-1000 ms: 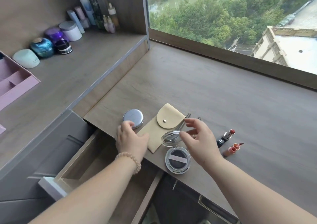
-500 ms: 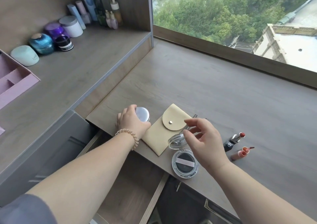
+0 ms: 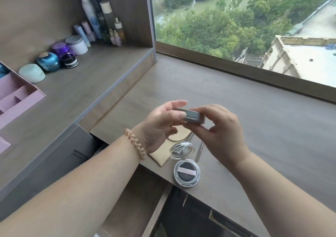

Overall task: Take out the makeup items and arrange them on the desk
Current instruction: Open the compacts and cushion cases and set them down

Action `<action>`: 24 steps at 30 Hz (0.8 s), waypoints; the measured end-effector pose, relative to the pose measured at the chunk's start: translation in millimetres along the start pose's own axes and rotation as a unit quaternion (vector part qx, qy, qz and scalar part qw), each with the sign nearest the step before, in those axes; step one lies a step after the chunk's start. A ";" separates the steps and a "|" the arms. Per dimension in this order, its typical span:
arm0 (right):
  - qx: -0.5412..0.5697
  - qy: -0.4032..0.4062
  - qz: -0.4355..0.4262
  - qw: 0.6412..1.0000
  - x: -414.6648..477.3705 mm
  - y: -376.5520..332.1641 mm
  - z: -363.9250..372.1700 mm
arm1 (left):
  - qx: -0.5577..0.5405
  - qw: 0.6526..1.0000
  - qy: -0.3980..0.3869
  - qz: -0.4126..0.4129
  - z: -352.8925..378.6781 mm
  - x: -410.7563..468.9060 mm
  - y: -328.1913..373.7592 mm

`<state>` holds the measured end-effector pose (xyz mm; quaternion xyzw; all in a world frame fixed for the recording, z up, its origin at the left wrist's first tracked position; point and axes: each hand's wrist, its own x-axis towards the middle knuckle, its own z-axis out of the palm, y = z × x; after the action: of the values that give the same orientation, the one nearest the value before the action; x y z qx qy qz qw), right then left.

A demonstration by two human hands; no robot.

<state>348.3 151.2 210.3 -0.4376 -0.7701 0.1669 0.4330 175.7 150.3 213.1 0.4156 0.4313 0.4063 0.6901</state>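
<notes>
A round silver compact (image 3: 193, 117) is held in the air above the desk (image 3: 236, 109) between both hands. My left hand (image 3: 160, 126) grips its left side with thumb and fingers; my right hand (image 3: 216, 127) holds its right side and underside. Under my hands lies a beige snap pouch (image 3: 161, 155), mostly hidden. An open cushion compact (image 3: 186, 171) with a clear lid rests near the desk's front edge. Thin metal tools (image 3: 199, 152) lie beside it. The lipsticks are hidden behind my right arm.
An open drawer (image 3: 134, 206) gapes below the desk's front edge. On the raised shelf at left stand jars (image 3: 76, 45) and bottles (image 3: 107, 18), with a pink organiser tray (image 3: 16, 100) at the far left. A window ledge (image 3: 254, 73) bounds the back.
My left hand lifted the silver compact off the desk, and my right hand came up from the cushion compact to hold it too.
</notes>
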 end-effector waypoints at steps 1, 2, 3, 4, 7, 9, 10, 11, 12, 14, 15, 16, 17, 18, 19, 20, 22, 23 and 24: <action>-0.016 0.028 0.001 0.999 -1.8 -0.7 -1.8 | -0.046 0.999 0.014 0.002 10.6 -1.3 -5.9; -0.027 0.048 0.006 0.998 -4.1 -2.2 -5.2 | -0.080 0.997 0.014 0.009 22.7 -2.2 -12.4; -0.029 0.059 0.016 0.998 -6.2 -3.0 -7.8 | -0.102 0.995 0.011 0.017 34.3 -3.4 -18.8; -0.025 0.060 0.027 0.998 -7.6 -3.5 -11.2 | -0.116 0.993 0.010 0.027 44.4 -4.7 -22.3; 0.031 -0.022 0.058 0.998 -8.0 -0.5 -29.0 | -0.126 0.991 0.006 0.051 59.4 -7.0 -21.3; 0.085 -0.101 0.077 0.988 -7.5 3.0 -41.7 | -0.139 0.989 -0.014 0.046 61.8 -8.9 -17.1; 0.105 -0.131 0.084 0.982 -6.9 4.4 -46.5 | -0.144 0.988 -0.023 0.044 62.6 -9.4 -16.2; 0.120 -0.149 0.091 0.977 -6.3 4.8 -51.1 | -0.145 0.988 -0.026 0.042 63.7 -9.5 -16.2; 0.130 -0.158 0.093 0.974 -5.6 4.7 -55.0 | -0.146 0.988 -0.024 0.040 64.5 -9.0 -16.4; 0.137 -0.167 0.091 0.972 -4.7 4.3 -61.8 | -0.146 0.989 -0.011 0.036 66.7 -6.3 -16.5; 0.133 -0.172 0.089 0.972 -4.2 4.1 -65.5 | -0.152 0.988 -0.008 0.032 67.0 -3.8 -17.5; 0.127 -0.177 0.089 0.972 -3.8 4.7 -69.0 | -0.153 0.988 -0.009 0.024 67.1 -1.2 -17.9; 0.125 -0.181 0.093 0.971 -3.5 5.3 -72.6 | -0.150 0.988 -0.009 0.018 67.7 0.0 -17.7; 0.125 -0.184 0.102 0.970 -3.5 5.9 -76.2 | -0.142 0.990 -0.012 0.016 69.1 1.1 -18.1; 0.123 -0.186 0.109 0.969 -3.5 6.2 -78.5 | -0.134 0.991 -0.018 0.013 70.2 1.2 -18.7; 0.115 -0.188 0.112 0.969 -3.3 6.2 -79.4 | -0.128 0.991 -0.025 0.009 70.8 1.1 -19.6; 0.095 -0.193 0.112 0.970 -3.4 6.4 -80.2 | -0.131 0.991 -0.032 0.009 74.3 1.4 -19.7; 0.084 -0.197 0.110 0.971 -3.2 6.4 -80.6 | -0.138 0.990 -0.029 0.009 74.8 2.5 -20.3; 0.076 -0.202 0.110 0.970 -3.2 6.8 -81.6 | -0.141 0.990 -0.025 0.009 75.4 2.8 -20.7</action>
<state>419.0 142.4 250.7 -0.4423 -0.7740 0.3565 0.2794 251.1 129.4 214.5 0.3277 0.3485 0.4588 0.7488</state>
